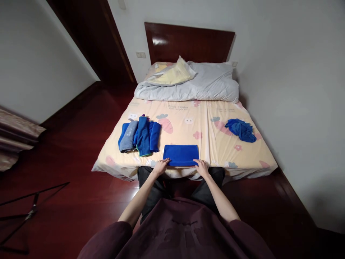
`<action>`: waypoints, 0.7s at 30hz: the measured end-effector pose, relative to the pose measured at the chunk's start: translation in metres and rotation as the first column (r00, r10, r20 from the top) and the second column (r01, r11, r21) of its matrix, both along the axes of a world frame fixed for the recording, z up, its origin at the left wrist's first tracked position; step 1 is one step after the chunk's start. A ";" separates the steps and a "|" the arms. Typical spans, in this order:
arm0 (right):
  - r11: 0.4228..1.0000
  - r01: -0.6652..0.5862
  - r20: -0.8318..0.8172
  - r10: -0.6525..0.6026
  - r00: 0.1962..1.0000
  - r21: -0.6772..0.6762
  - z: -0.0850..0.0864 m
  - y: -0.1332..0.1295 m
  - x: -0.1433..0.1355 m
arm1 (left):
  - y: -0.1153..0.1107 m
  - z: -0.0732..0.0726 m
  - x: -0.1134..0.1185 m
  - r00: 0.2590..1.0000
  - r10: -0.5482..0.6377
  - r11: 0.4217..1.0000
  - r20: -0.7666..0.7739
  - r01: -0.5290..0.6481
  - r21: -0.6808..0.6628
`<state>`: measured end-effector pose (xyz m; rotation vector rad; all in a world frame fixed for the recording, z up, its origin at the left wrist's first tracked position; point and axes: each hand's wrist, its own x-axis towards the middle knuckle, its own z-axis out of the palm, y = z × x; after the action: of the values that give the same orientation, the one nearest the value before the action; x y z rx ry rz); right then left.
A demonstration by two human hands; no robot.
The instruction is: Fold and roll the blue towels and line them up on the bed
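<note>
One head-worn camera looks forward and down from the foot of the bed toward its headboard.

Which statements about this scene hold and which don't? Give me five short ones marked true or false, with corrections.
1. Rolled cloths lie left of the flat blue cloth. True.
2. Every rolled cloth is the same colour. False: one is a grey roll.
3. The left hand and right hand touch the flat blue cloth. True.
4. Nothing lies right of the flat blue cloth. False: a crumpled blue cloth does.
5. The headboard is at the bed's far end. True.
</note>
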<state>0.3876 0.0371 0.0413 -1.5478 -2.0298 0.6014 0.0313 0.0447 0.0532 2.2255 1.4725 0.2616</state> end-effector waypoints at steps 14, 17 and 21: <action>0.959 0.236 -0.463 -0.281 0.841 -0.154 -0.021 0.015 0.013 | -0.004 -0.012 -0.010 0.745 0.416 0.904 0.521 -0.400 -0.149; 0.966 0.195 -0.489 -0.255 0.834 -0.170 -0.020 0.014 0.015 | -0.007 -0.012 -0.011 0.733 0.431 0.897 0.526 -0.413 -0.158; 0.960 0.227 -0.440 -0.278 0.854 -0.166 -0.018 0.015 0.014 | -0.010 -0.014 -0.013 0.745 0.451 0.886 0.491 -0.439 -0.149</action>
<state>0.4011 0.0518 0.0231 -1.5231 -1.4315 0.8887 0.0188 0.0346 0.0390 1.5586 1.6445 0.9133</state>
